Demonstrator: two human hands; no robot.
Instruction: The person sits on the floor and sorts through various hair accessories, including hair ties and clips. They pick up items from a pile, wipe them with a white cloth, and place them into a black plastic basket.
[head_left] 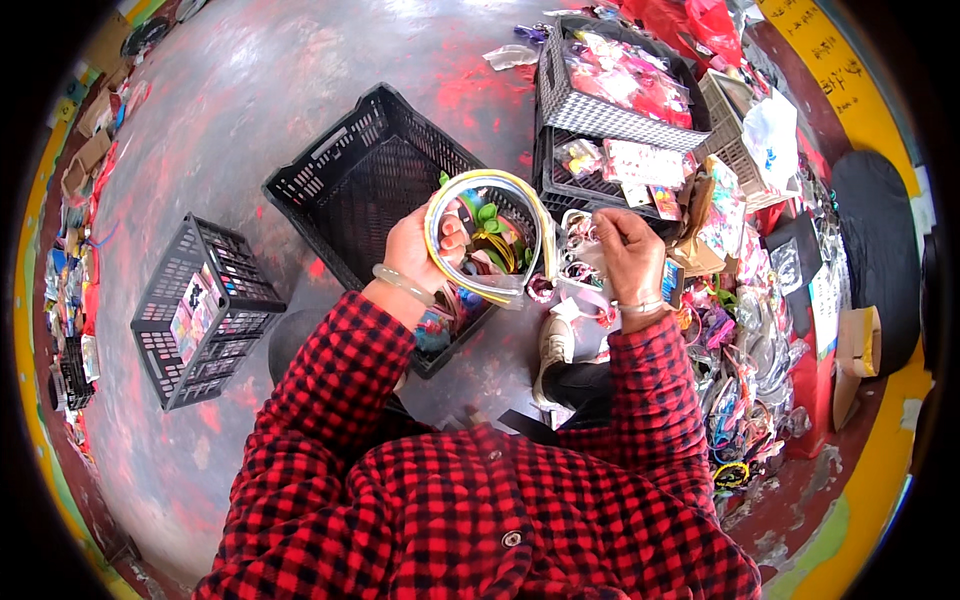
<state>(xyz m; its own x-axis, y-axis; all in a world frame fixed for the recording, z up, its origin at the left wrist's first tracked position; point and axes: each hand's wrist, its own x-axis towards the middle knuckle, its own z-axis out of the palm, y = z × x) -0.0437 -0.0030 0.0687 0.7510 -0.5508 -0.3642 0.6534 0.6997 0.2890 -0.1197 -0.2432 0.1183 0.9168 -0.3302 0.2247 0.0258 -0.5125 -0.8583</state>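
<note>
In front of me, my left hand is wrapped round a bundle of thin ring-shaped headbands, white, yellow and blue. Their ends come together in a pale band on the right side. To the right, my right hand is closed in a pinch beside some glossy looped pieces with white edges. What exactly its fingers grip is too small to tell. Beneath the headbands is a black plastic crate; its near end holds colourful hair accessories, among them a green bow seen through the ring.
A smaller black crate stands on the floor at left. At far right are a checkered basket of packaged goods on a black crate and a beige basket. Heaped bagged accessories lie right of my arm. A shoe shows below my hands.
</note>
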